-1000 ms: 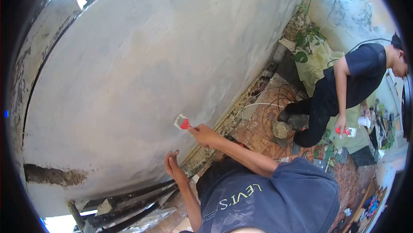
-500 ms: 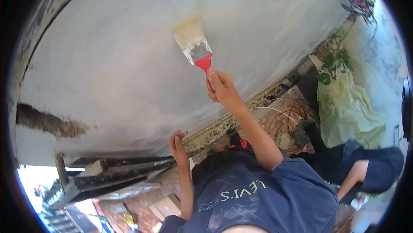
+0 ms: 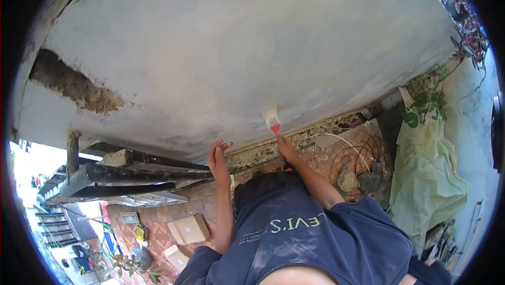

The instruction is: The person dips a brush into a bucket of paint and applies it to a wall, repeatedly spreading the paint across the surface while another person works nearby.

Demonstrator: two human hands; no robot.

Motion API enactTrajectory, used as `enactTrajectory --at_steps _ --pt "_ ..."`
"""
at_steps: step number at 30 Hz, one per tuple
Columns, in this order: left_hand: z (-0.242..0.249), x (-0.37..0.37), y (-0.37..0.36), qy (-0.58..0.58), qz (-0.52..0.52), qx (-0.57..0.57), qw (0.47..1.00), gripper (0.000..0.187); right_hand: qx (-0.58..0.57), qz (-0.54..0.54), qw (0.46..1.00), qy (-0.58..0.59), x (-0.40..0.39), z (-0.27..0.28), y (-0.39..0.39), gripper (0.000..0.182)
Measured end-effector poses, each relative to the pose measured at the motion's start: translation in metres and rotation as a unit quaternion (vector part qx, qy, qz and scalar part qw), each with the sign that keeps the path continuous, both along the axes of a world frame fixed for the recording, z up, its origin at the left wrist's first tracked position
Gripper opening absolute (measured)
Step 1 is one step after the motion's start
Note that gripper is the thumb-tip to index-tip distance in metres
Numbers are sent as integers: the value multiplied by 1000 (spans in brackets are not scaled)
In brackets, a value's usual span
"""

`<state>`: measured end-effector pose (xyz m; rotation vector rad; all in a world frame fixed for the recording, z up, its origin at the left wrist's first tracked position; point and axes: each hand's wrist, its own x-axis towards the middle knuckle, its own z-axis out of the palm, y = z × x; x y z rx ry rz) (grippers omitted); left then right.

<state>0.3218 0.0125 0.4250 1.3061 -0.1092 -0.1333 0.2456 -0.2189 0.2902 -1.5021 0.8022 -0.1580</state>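
Observation:
Low against the pale plastered wall [image 3: 210, 48] I hold a paintbrush [image 3: 271, 118], its light bristles pointing up and laid at the wall surface. My right hand [image 3: 285, 147] is closed around the brush's red handle. Pale paint shows on the bristles. To the left, my left hand [image 3: 217, 158] is raised near the wall's foot with nothing in it, its fingers loosely bent and apart. A large broken patch [image 3: 79, 85] of bare brown material shows at the wall's left side.
Dark beams [image 3: 142, 174] stand at the left, with cardboard boxes [image 3: 188, 229] on the tiled floor behind them. At the right are a coiled cable [image 3: 363, 151], rubble [image 3: 347, 178] and a pale plastic sheet [image 3: 426, 169]. Part of another person shows at the lower right edge.
My right hand has brought the paintbrush down the wall, from high up to near its foot. My left hand stays almost in place. The other person has mostly left view.

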Motion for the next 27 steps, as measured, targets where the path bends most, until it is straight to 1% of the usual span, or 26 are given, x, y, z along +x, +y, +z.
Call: enactTrajectory --at_steps 1,2,4,5,7,11,13,15,16,18,20,22,23,25,26,27 --pt "1 0 0 -3 -4 -1 1000 26 62 2 991 120 -9 1 4 55" --pt "1 1 0 -6 -7 -2 1000 26 59 9 991 121 -12 -3 6 55" --pt "-1 0 -1 -18 -5 -5 1000 26 95 12 964 249 -12 -11 8 53" --pt "-1 -1 -1 -28 -11 -4 1000 26 93 19 963 251 -7 -2 10 53" --pt "-1 -5 -1 -18 -2 -10 1000 26 263 12 956 130 10 49 11 51" --pt "3 -15 -2 1 -4 -5 1000 25 263 19 958 113 36 190 23 50" --pt "-2 -15 1 -3 4 3 1000 25 285 24 957 55 27 249 25 44" --pt "-5 -17 2 -3 10 11 1000 25 237 28 971 7 19 296 26 45" --pt "-4 -17 2 -3 8 11 1000 25 239 29 970 14 16 312 27 45" --pt "-1 -15 2 -2 8 10 1000 25 179 42 981 -56 13 343 27 45" --pt "0 -16 2 0 9 9 1000 25 74 25 981 -179 9 380 30 47" --pt "-2 -15 0 7 6 15 1000 25 -4 -7 941 -338 16 413 22 46" --pt "-2 -13 0 4 0 18 1000 25 -3 -6 942 -336 19 425 15 46" --pt "0 -11 -4 -2 -2 10 1000 25 12 41 921 -386 23 442 0 45" --pt "1 -11 -6 -6 -3 2 1000 25 11 44 921 -387 27 435 1 45" --pt "2 -11 -7 -6 0 -1 1000 25 12 35 926 -375 32 416 4 46"
